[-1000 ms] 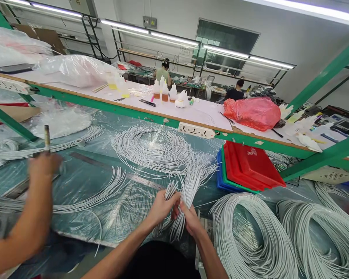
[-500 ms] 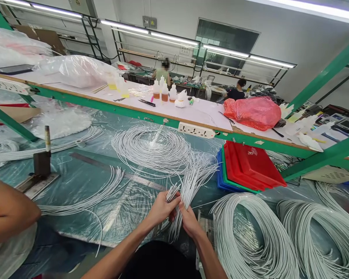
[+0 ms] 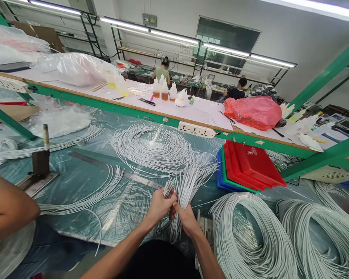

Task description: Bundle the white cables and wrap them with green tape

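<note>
My left hand is closed round a small bunch of white cable ends that point upward. Right beside it, my right hand grips a thicker bundle of white cables, its loose ends fanned out above the fingers. The two hands touch or nearly touch. Behind the bundle lies a large flat coil of white cable on the plastic-covered table. A steel ruler lies flat to the left of the hands, and the lower ends of the held cables hang beneath them.
Stacked red, green and blue bins stand right of the bundle. Large cable coils lie at the right. Above runs a green-edged shelf with bottles. At the left are a metal fixture, curved cables and another person's arm.
My left hand and its small bunch have shifted slightly left and up. My right hand has moved slightly left, still round the thick bundle.
</note>
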`<control>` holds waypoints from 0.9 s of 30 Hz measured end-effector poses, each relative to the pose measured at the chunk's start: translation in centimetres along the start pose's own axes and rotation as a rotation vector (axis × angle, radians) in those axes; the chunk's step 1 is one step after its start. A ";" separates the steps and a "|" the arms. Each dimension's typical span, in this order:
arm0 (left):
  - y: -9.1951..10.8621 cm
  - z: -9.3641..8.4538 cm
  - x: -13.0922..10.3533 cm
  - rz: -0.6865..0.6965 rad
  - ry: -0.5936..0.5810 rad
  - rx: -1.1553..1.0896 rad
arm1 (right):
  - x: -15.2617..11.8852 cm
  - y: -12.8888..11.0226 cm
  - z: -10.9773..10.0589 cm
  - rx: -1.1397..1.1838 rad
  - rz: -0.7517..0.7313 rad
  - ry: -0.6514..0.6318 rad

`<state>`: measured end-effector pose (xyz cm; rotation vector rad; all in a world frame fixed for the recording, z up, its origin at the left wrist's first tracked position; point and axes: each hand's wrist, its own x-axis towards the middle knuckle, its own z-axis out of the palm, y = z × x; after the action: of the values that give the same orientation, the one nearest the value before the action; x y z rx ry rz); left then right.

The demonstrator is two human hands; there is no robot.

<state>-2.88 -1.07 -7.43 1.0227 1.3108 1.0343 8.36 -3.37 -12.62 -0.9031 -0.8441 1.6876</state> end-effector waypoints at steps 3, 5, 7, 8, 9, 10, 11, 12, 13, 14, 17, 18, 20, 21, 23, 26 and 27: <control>-0.2 -0.2 0.1 -0.025 -0.010 -0.021 | 0.1 0.1 0.6 0.012 0.001 0.069; -0.4 -0.4 0.2 -0.029 0.006 -0.026 | 0.2 0.4 0.9 0.013 -0.011 0.114; -0.7 -0.5 0.2 -0.027 0.024 -0.034 | 0.3 1.0 1.1 0.010 -0.032 0.145; -0.8 -0.5 0.3 -0.027 0.029 -0.041 | 0.3 1.2 1.2 0.006 -0.040 0.158; -1.0 -0.5 0.3 -0.027 0.027 -0.051 | 0.3 1.5 1.3 0.005 -0.047 0.176; -1.2 -0.5 0.3 -0.028 0.025 -0.064 | 0.3 1.6 1.3 0.007 -0.052 0.197; -1.4 -0.5 0.3 -0.032 0.018 -0.084 | 0.3 1.8 1.4 0.010 -0.054 0.219; -1.6 -0.4 0.3 -0.038 0.016 -0.110 | 0.3 1.8 1.5 0.015 -0.054 0.238; -1.8 -0.4 0.4 -0.048 0.019 -0.143 | 0.3 1.9 1.5 0.021 -0.054 0.251; -2.1 -0.3 0.4 -0.062 0.032 -0.179 | 0.3 1.9 1.6 0.029 -0.052 0.256; -2.8 0.1 0.2 -0.106 0.090 -0.253 | 0.2 1.9 1.5 0.035 -0.052 0.254; -2.9 0.2 0.2 -0.113 0.101 -0.255 | 0.1 1.9 1.5 0.029 -0.054 0.254; -3.0 0.4 0.0 -0.107 0.101 -0.235 | 0.1 1.9 1.3 0.009 -0.056 0.254; -3.0 0.4 -0.1 -0.100 0.095 -0.221 | 0.0 2.0 1.3 -0.005 -0.056 0.248; -2.7 0.3 -0.2 -0.090 0.081 -0.201 | 0.0 2.1 1.1 -0.031 -0.048 0.238; -2.4 0.2 -0.2 -0.078 0.084 -0.181 | 0.0 2.4 1.0 -0.044 -0.053 0.310; -2.4 0.2 -0.2 -0.071 0.096 -0.174 | 0.0 2.5 1.0 -0.042 -0.062 0.354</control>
<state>-2.63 -1.86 -9.70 0.7991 1.3006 1.1334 6.41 -4.15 -14.35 -1.1513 -0.6612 1.4056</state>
